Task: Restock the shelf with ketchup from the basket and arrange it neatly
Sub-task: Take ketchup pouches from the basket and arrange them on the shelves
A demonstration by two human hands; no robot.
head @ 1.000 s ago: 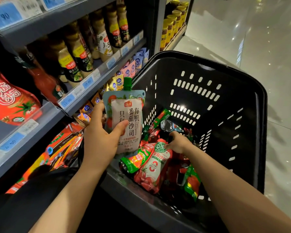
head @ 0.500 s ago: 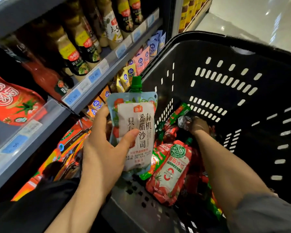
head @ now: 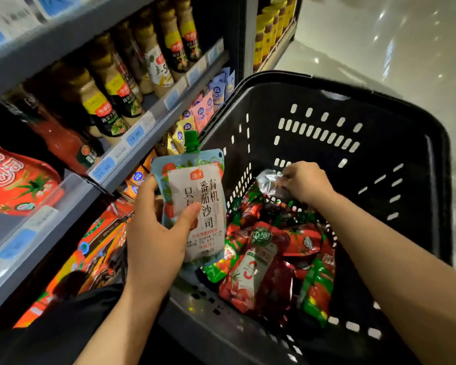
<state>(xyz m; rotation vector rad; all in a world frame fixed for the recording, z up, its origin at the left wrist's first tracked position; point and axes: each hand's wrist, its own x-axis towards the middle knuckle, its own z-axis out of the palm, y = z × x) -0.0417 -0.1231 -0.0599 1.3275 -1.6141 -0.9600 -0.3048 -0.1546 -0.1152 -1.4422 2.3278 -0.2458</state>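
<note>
Left hand (head: pixel 156 233) grips upright ketchup pouch (head: pixel 195 204); right hand (head: pixel 306 183) pinches a packet (head: pixel 267 181) in basket (head: pixel 379 106).

Left hand (head: pixel 153 233): I see my bare forearm rising from the lower left, wrist straight, fingers curled behind a pouch (head: pixel 195 206), thumb pressed across its front, pouch held upright. Grip firm.

Right hand (head: pixel 304 181): my bare forearm reaches in from the lower right, stretched forward and down, back of the hand up, fingers curled and pinching a crinkled silvery packet (head: pixel 270 180).
</note>
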